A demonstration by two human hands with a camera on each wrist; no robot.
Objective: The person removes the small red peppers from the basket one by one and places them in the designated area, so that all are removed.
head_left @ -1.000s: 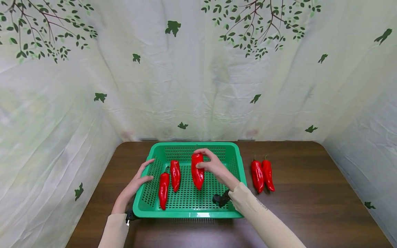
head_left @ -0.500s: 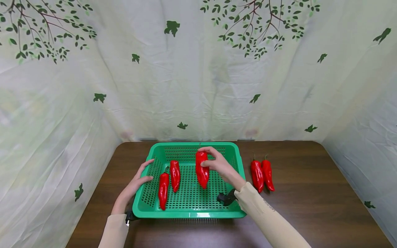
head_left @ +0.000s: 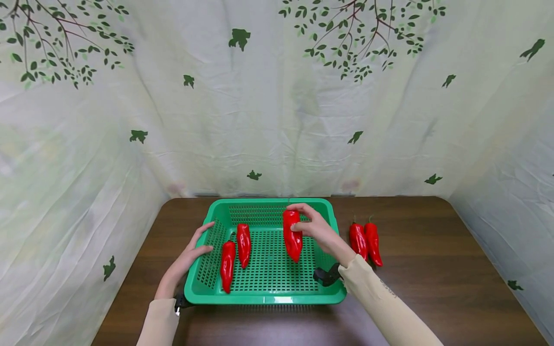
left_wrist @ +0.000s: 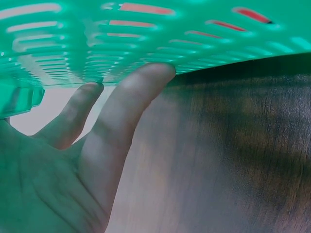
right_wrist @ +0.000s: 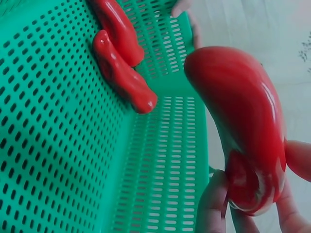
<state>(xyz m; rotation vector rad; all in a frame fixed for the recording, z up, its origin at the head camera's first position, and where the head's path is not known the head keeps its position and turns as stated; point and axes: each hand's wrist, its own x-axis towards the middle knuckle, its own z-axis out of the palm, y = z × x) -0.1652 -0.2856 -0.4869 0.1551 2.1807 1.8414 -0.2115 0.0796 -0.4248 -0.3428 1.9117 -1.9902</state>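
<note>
R hand point(head_left: 315, 228): grip pinching pepper point(head_left: 292, 244) | L hand point(head_left: 187, 255): spread agst bskt point(head_left: 242, 300) | tbl pepper point(head_left: 357, 238) tip hidden bhd R wrist point(head_left: 345, 253)

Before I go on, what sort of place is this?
Probably a screened-off indoor work booth: leafy cloth hangs behind and on both sides of a wooden table, which bears a basket and peppers.

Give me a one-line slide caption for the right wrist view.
Right hand grips a glossy red pepper; two other red peppers lie in the perforated green basket.
</note>
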